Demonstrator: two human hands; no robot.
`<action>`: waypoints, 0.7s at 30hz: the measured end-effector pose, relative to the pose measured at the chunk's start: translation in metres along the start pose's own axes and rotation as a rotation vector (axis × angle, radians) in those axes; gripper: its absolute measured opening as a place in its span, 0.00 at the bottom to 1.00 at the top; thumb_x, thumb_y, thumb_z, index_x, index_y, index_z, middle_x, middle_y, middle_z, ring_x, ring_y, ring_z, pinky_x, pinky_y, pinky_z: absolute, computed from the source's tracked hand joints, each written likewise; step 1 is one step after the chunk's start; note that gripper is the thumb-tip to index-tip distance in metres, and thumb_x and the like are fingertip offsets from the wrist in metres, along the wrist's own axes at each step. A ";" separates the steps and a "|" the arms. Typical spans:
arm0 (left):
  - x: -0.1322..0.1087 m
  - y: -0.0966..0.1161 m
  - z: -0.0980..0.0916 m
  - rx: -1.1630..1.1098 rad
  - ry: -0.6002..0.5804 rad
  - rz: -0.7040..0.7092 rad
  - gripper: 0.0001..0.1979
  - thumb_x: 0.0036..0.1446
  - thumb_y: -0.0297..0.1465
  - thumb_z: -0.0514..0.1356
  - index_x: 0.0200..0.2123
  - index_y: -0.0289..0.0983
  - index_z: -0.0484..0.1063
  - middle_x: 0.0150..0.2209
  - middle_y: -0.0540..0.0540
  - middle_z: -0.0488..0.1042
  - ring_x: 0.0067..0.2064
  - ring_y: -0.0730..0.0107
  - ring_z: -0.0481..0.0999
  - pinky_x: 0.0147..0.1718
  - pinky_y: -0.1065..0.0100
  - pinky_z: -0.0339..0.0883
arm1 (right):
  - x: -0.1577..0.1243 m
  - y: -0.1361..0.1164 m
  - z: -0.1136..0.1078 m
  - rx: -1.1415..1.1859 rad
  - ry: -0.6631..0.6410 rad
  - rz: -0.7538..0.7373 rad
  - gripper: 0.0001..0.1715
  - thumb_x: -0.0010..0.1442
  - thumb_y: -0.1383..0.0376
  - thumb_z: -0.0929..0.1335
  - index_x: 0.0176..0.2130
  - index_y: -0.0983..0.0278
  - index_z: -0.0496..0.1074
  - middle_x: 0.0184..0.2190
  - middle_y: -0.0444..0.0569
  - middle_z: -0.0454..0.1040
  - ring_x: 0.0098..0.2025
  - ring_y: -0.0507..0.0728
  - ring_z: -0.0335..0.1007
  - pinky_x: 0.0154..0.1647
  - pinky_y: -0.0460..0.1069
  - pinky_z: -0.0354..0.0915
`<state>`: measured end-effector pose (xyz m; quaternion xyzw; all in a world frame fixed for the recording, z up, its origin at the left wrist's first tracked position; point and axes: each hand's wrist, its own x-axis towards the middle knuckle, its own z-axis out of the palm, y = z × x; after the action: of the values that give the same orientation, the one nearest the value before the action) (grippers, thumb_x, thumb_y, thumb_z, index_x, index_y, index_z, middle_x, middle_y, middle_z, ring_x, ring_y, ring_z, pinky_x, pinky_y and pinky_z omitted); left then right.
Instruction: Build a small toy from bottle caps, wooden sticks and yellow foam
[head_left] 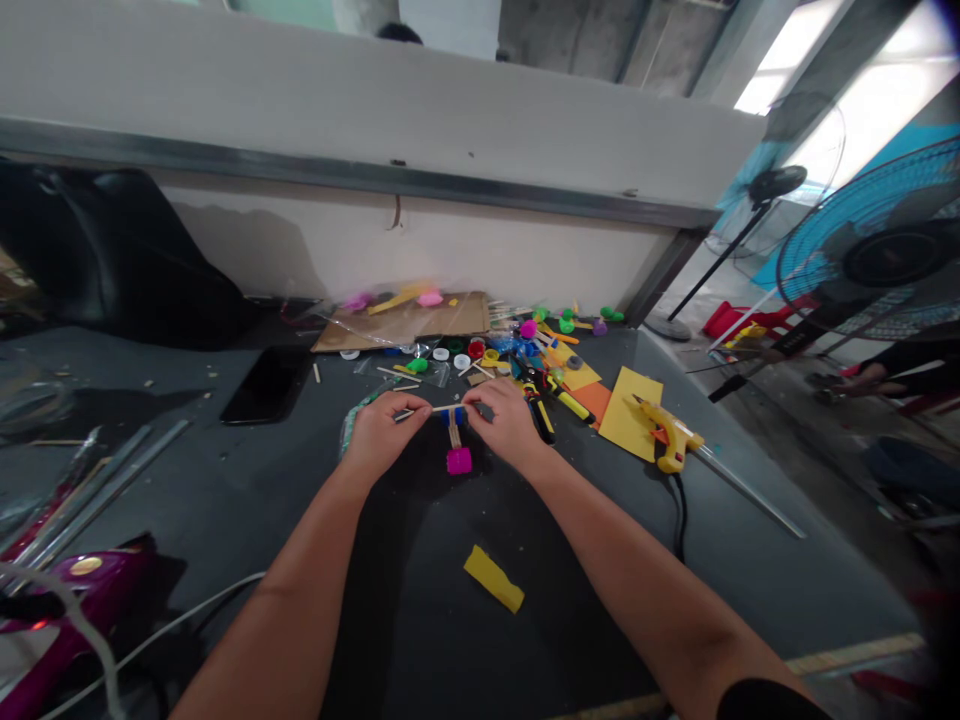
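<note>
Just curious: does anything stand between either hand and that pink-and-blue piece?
Nothing visible does: the left hand and right hand hold a thin stick at the blue part, the pink block in plain view.

Head-worn camera — facing forward, tilted down, close above the desk (420, 600)

black phone (260, 386), white partition (337, 105), fan (894, 254) at right

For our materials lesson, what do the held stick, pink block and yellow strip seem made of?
Stick: probably wood, matte; pale tan.
Pink block: likely plastic, smooth-looking; vivid colour.
Yellow strip: perhaps paper or foam, matte; no shine, uneven edge.
</note>
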<state>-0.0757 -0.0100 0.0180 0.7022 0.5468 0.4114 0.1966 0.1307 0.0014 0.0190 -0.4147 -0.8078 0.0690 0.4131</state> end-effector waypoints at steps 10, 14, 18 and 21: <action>0.000 0.002 0.001 0.016 0.004 -0.004 0.08 0.52 0.37 0.59 0.30 0.41 0.75 0.33 0.50 0.78 0.38 0.66 0.75 0.41 0.67 0.66 | 0.000 0.001 0.000 0.003 0.001 0.002 0.05 0.57 0.67 0.66 0.32 0.60 0.72 0.32 0.47 0.73 0.41 0.58 0.65 0.44 0.53 0.59; 0.000 0.004 0.001 0.003 0.004 -0.015 0.08 0.52 0.37 0.59 0.30 0.41 0.75 0.33 0.50 0.78 0.38 0.66 0.75 0.41 0.67 0.66 | 0.000 0.002 0.000 0.005 0.014 -0.006 0.04 0.57 0.67 0.66 0.32 0.60 0.72 0.32 0.47 0.73 0.41 0.58 0.65 0.44 0.53 0.59; 0.000 0.005 0.001 0.001 0.006 -0.027 0.08 0.52 0.38 0.59 0.30 0.41 0.76 0.33 0.50 0.78 0.38 0.65 0.75 0.39 0.67 0.67 | 0.000 0.003 0.000 -0.011 0.002 0.003 0.05 0.58 0.67 0.65 0.32 0.60 0.72 0.32 0.47 0.73 0.41 0.58 0.65 0.44 0.53 0.59; 0.000 0.005 0.002 0.007 0.005 -0.019 0.08 0.52 0.37 0.59 0.30 0.41 0.76 0.33 0.49 0.78 0.38 0.65 0.75 0.39 0.66 0.68 | 0.000 0.003 0.000 -0.013 0.004 0.000 0.05 0.58 0.67 0.65 0.33 0.60 0.72 0.32 0.47 0.73 0.41 0.58 0.65 0.45 0.53 0.59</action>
<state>-0.0712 -0.0117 0.0209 0.6967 0.5552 0.4095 0.1965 0.1326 0.0030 0.0179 -0.4176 -0.8073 0.0631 0.4123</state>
